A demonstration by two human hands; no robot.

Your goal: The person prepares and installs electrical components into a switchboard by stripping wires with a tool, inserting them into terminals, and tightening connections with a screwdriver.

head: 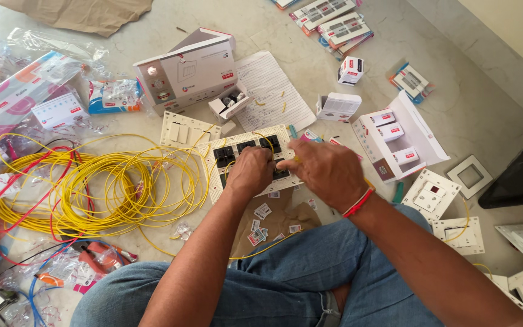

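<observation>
A cream switch plate (237,139) with several black switch modules lies face down on the floor in front of my crossed legs. My left hand (250,171) rests on the plate, fingers curled on a black module. My right hand (327,171) is beside it, fingers pinched at the plate's right end; a bit of yellow shows at the fingertips, but I cannot tell what they hold. A red thread band circles my right wrist. Short yellow wires loop across the plate.
Coils of yellow and red wire (101,184) lie to the left. A grey-white carton (186,72), a lined paper sheet (270,91), an open box of small switch packs (398,139), loose white plates (431,194) and plastic wrappers surround me. Small cards lie on brown paper (273,221).
</observation>
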